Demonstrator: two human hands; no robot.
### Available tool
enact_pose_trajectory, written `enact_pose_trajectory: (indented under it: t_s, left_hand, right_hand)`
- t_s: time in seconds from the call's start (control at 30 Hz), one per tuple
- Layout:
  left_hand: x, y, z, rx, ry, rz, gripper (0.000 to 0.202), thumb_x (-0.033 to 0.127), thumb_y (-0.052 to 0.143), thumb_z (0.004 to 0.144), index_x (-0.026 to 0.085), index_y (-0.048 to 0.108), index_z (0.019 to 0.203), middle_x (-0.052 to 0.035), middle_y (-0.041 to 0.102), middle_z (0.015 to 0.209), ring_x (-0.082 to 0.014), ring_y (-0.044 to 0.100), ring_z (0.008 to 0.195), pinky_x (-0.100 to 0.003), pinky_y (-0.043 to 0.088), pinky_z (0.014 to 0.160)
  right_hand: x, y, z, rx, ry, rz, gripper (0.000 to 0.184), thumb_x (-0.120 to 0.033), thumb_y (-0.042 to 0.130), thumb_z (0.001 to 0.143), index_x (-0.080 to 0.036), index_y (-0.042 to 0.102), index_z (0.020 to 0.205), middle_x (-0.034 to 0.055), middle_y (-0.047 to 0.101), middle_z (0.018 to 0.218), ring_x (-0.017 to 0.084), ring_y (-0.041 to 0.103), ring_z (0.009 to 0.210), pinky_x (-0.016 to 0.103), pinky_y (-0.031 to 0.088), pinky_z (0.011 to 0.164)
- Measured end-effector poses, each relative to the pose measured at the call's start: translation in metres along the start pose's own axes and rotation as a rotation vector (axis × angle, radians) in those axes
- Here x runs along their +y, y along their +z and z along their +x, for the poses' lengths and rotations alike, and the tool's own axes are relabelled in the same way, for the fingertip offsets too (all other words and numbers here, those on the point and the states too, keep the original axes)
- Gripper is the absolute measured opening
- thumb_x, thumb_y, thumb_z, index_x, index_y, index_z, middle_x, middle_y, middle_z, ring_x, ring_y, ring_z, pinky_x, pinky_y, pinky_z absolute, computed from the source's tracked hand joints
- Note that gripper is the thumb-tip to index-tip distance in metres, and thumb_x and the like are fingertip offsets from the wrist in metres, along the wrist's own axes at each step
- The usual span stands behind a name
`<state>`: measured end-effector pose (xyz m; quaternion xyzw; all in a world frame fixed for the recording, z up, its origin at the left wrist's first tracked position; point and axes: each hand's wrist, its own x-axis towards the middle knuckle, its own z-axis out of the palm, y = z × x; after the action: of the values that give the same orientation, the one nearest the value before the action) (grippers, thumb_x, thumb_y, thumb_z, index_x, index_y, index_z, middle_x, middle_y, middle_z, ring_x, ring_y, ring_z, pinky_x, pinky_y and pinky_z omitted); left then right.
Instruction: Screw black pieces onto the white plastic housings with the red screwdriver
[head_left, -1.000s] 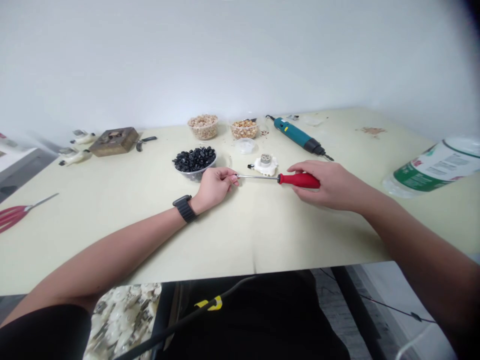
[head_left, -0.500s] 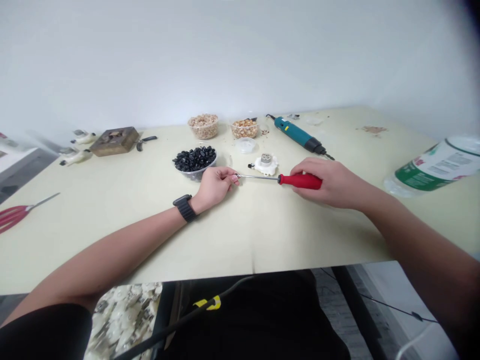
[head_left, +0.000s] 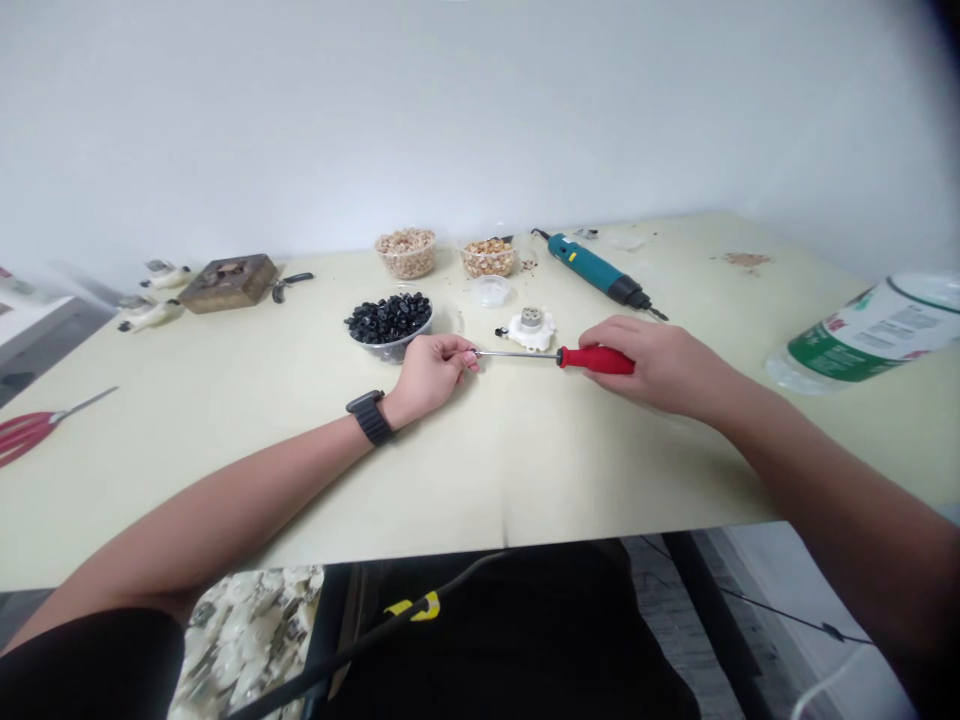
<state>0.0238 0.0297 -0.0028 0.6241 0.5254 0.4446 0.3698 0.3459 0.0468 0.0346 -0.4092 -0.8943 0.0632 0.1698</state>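
My right hand (head_left: pixel 660 365) grips the red handle of a screwdriver (head_left: pixel 585 358) that lies nearly level over the cream table (head_left: pixel 487 460), shaft pointing left. My left hand (head_left: pixel 429 375), a black watch on its wrist, rests on the table with fingers pinched at the shaft's tip; whatever small piece they hold is hidden. Just behind the shaft sits a white round part with a grey centre (head_left: pixel 531 328). A clear bowl of black pieces (head_left: pixel 390 322) stands right behind my left hand.
At the back stand two tubs of tan pieces (head_left: pixel 407 252) (head_left: pixel 489 257), a small clear cup (head_left: pixel 491 291) and a teal electric screwdriver (head_left: pixel 596 270). A brown block (head_left: pixel 229 281) and pliers (head_left: pixel 291 284) lie back left, red scissors (head_left: pixel 34 428) far left, a plastic bottle (head_left: pixel 870 335) far right.
My right hand has shifted very slightly on the red handle. The left hand and the screwdriver tip have stayed in place.
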Motion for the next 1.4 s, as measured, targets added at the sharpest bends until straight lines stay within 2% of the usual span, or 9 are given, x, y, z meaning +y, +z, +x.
enact_pose_trajectory:
  t_s: [0.1,0.33,0.5,0.7,0.9,1.03,1.1,1.3,1.4]
  left_hand:
    - [0.0,-0.0002,0.0003,0.006,0.002,-0.002,0.016,0.024,0.071,0.088,0.015,0.076,0.076,-0.006,0.077,0.073,-0.0103,0.052,0.053,-0.024,0.045,0.055]
    - [-0.0016,-0.0006,0.0008,0.016,-0.008,-0.012,0.017,0.022,0.068,0.089,0.014,0.077,0.077,-0.0063,0.077,0.073,-0.0097,0.051,0.052,-0.024,0.043,0.054]
    - [-0.0035,-0.0003,0.0016,0.017,-0.009,-0.016,0.018,0.026,0.071,0.088,0.014,0.077,0.076,-0.0062,0.076,0.072,-0.0102,0.052,0.053,-0.024,0.043,0.054]
    - [-0.0037,0.0005,0.0021,0.023,-0.017,-0.022,0.019,0.027,0.073,0.088,0.014,0.076,0.075,-0.0058,0.076,0.072,-0.0102,0.051,0.053,-0.025,0.043,0.053]
    - [-0.0025,0.0011,0.002,0.034,-0.035,-0.024,0.016,0.021,0.07,0.089,0.014,0.077,0.076,-0.006,0.076,0.072,-0.0098,0.051,0.052,-0.024,0.043,0.054]
    - [-0.0011,0.0014,0.0017,0.031,-0.035,-0.019,0.017,0.021,0.068,0.089,0.014,0.077,0.077,-0.0064,0.077,0.073,-0.0098,0.051,0.052,-0.024,0.042,0.054]
    - [-0.0005,0.0013,0.0014,0.024,-0.028,-0.017,0.017,0.021,0.068,0.089,0.014,0.077,0.076,-0.0066,0.077,0.073,-0.0098,0.051,0.052,-0.024,0.042,0.054]
    - [-0.0017,0.0001,0.0014,0.025,-0.013,-0.012,0.016,0.022,0.069,0.088,0.014,0.077,0.076,-0.0064,0.077,0.073,-0.0098,0.051,0.052,-0.024,0.043,0.053]
    - [-0.0018,0.0001,0.0014,0.027,-0.013,-0.016,0.016,0.023,0.069,0.088,0.014,0.077,0.078,-0.0061,0.077,0.073,-0.0097,0.051,0.052,-0.023,0.043,0.053]
  right_hand:
    - [-0.0029,0.0017,-0.0014,-0.041,0.081,-0.069,0.026,-0.047,0.061,0.096,-0.028,0.069,0.111,0.0042,0.074,0.096,0.027,0.068,0.078,0.038,0.046,0.066]
    - [-0.0008,0.0022,-0.0035,0.016,-0.085,-0.06,0.031,-0.044,0.05,0.104,-0.024,0.07,0.117,0.0112,0.072,0.119,0.03,0.07,0.098,0.041,0.052,0.079]
    - [-0.0016,0.0045,-0.005,0.033,-0.001,-0.16,0.03,-0.05,0.053,0.104,-0.028,0.07,0.118,0.006,0.076,0.107,0.028,0.069,0.085,0.039,0.045,0.068]
    - [-0.0037,-0.0005,-0.0055,0.082,-0.071,-0.089,0.029,-0.044,0.055,0.1,-0.025,0.07,0.116,0.0103,0.071,0.121,0.028,0.07,0.093,0.039,0.05,0.074]
    - [-0.0059,0.0009,-0.0033,-0.031,0.032,-0.1,0.026,-0.049,0.059,0.099,-0.027,0.068,0.108,0.0045,0.074,0.094,0.026,0.067,0.078,0.038,0.046,0.065]
    - [-0.004,-0.0019,-0.0045,0.04,-0.042,-0.053,0.03,-0.047,0.057,0.099,-0.026,0.07,0.116,0.0091,0.073,0.116,0.029,0.07,0.094,0.04,0.051,0.075]
    - [-0.0028,-0.0029,-0.0043,0.061,-0.068,-0.028,0.029,-0.044,0.055,0.1,-0.026,0.071,0.116,0.0095,0.072,0.119,0.029,0.07,0.098,0.04,0.051,0.077]
    - [-0.0048,-0.0012,-0.0019,-0.03,0.09,-0.083,0.025,-0.048,0.062,0.096,-0.028,0.069,0.108,0.0036,0.074,0.092,0.027,0.067,0.076,0.038,0.045,0.065]
    - [-0.0017,-0.0009,-0.002,-0.008,0.021,-0.047,0.03,-0.048,0.06,0.097,-0.026,0.069,0.114,0.0075,0.074,0.108,0.029,0.07,0.089,0.041,0.05,0.074]
